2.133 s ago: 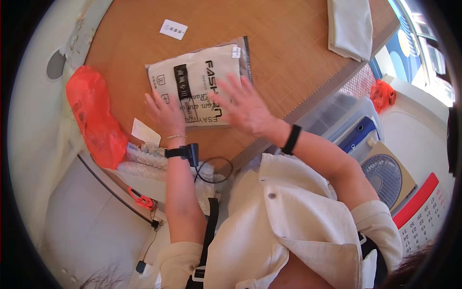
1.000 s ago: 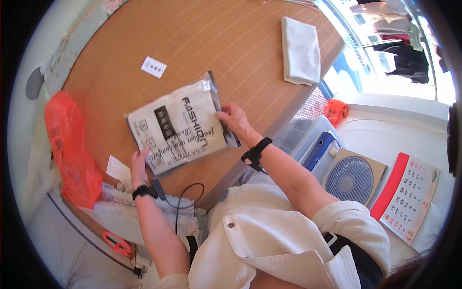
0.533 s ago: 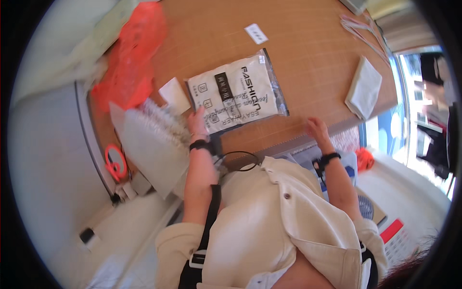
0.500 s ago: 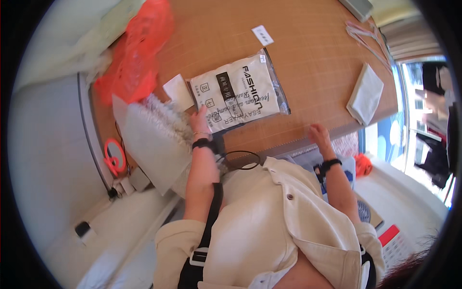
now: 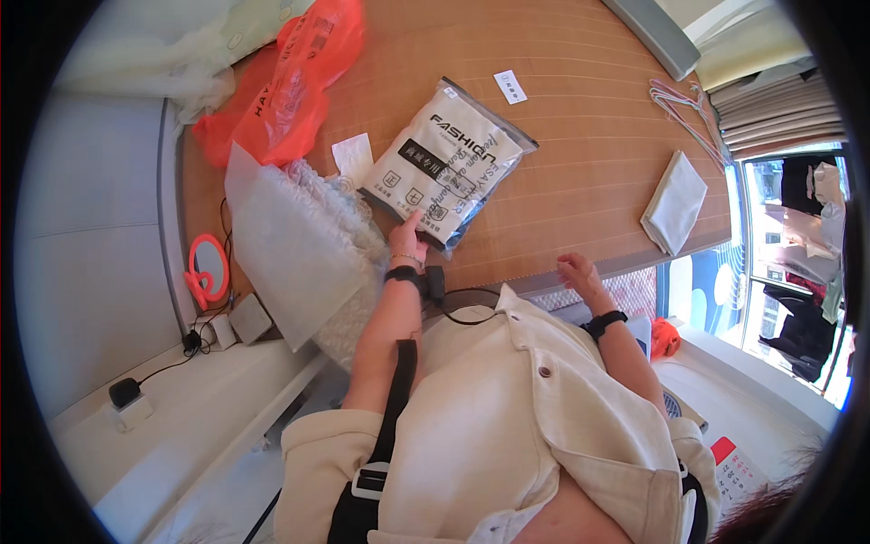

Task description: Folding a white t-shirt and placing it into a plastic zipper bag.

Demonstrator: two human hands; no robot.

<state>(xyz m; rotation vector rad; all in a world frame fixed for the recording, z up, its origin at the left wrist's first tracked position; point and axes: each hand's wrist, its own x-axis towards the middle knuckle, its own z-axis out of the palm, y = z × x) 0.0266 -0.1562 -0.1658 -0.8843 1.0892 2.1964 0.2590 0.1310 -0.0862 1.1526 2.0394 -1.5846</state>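
My left hand grips the near corner of a flat printed plastic package with white contents, which lies tilted on the wooden table. My right hand is at the table's front edge, empty, its fingers loosely bent and a little apart. Left of the package are a white paper, a pile of bubble wrap with a translucent sheet, and a red plastic bag. A small white card lies behind the package.
A folded white cloth, looped cords and a long grey case are on the table's right part. At left are a red-framed mirror, chargers and cables. Clothes hang outside the window at right.
The view has swung round. The package has turned and slid with my left hand still on it; my right hand let go of it and moved down toward the table's edge.
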